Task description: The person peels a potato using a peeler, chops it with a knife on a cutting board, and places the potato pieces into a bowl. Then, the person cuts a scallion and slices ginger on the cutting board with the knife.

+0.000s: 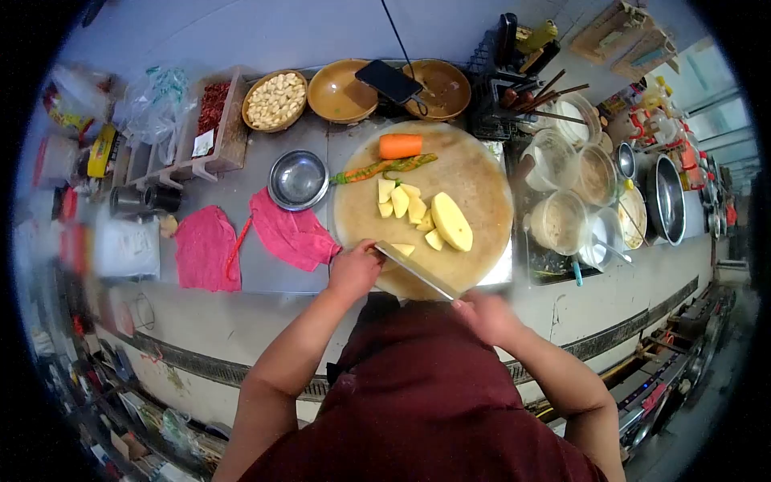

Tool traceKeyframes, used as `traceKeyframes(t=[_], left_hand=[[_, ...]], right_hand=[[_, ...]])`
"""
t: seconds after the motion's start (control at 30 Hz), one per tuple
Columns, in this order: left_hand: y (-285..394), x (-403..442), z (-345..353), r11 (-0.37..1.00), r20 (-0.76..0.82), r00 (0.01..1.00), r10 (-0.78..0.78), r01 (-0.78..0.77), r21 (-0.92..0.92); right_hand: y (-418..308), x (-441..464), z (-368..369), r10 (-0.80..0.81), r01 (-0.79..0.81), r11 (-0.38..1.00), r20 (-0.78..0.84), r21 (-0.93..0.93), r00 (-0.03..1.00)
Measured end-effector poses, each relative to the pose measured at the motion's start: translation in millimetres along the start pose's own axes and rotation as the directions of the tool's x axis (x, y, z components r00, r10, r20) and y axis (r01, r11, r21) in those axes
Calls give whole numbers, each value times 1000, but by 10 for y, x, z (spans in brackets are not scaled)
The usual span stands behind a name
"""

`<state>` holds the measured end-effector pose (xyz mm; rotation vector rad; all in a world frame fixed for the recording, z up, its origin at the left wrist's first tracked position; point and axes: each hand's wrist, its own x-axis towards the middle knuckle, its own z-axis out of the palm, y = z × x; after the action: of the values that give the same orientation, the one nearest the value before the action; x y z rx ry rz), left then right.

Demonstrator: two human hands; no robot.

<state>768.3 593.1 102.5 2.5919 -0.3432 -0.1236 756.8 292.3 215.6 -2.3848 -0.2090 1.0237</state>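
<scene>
My right hand (487,318) is closed on the handle end of a kitchen knife (419,273), its blade slanting across the near edge of the round cutting board (482,177). My left hand (356,268) has its fingers curled at the far end of the blade; what they grip is hidden. A pale piece of peeled potato (403,250) shows just behind the blade. Beyond it lie several cut potato chunks (416,210) and a large peeled potato piece (451,222). A carrot piece (400,145) and a long green-and-orange pepper (385,169) rest farther back.
Left of the board stand a steel bowl (299,180) and pink cloths (293,233). Behind are a bowl of pale cloves (276,100), two brown bowls and a phone (389,82) over them. Several plastic tubs (560,222) crowd the right side.
</scene>
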Motion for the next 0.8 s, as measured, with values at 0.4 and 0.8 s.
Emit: traceKeyframes(t=[0.4, 0.8], left_hand=[[10, -56, -10, 1000, -58, 998, 2, -1, 15], [317, -211, 371, 960, -116, 953, -279, 277, -31]], right_hand=[[49, 282, 157, 27, -27, 999, 22, -22, 999], [-80, 108, 141, 4, -4, 1000, 17, -16, 1000]])
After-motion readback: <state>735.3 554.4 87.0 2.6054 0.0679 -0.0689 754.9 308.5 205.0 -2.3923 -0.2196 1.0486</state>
